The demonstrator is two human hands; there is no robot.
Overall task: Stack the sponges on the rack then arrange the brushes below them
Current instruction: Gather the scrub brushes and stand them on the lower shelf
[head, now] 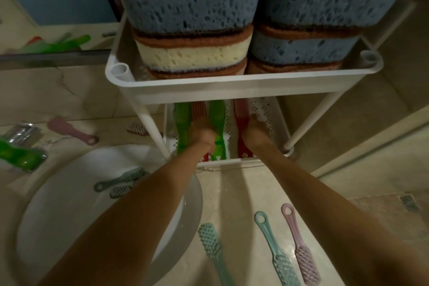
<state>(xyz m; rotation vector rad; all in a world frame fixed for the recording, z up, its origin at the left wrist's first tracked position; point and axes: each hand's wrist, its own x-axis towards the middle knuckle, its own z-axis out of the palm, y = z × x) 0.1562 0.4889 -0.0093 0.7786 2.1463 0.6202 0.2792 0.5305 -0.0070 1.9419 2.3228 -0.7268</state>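
Two stacks of blue, brown and cream sponges (192,14) fill the upper shelf of a white rack (232,89). On the lower shelf (276,123) lie green brushes (182,123) and red brushes (241,114), side by side. My left hand (202,134) reaches into that shelf and grips a red brush (206,158) between the two green ones. Beside the right-hand red brush, my right hand (255,130) rests on the shelf; its fingers are hidden in shadow.
Teal brushes (213,248) and a pink brush (299,244) lie on the tiled floor near me. A white basin (69,193) at left holds more brushes. Another pink brush (69,130) and green packaged items (21,155) lie at far left.
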